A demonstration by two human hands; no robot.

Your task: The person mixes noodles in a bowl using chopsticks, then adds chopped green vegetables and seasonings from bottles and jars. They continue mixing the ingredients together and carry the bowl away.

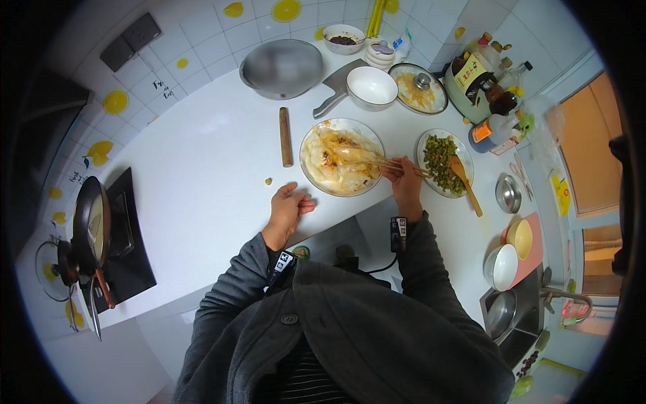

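A pair of chopsticks [386,162] is held in my right hand [402,181], their tips resting on pale, brown-spotted dough pieces [339,151]. The dough lies on a round plate [372,132] in front of me. My left hand [289,212] is empty, fingers apart and slightly curled, over the counter's front edge just left of that plate. Right of my right hand stands a plate [471,166] of chopped green vegetables [438,160], with a wooden spatula [469,189] lying across it. A short wooden rolling pin [285,137] lies left of the dough plate.
Behind are a large metal basin [252,86], a cleaver [330,96], a white bowl [372,88] and a glass lid [435,106]. Bottles [492,132] crowd the back right. A frying pan [81,227] sits on the hob [144,267] at left; a sink [527,333] is at right.
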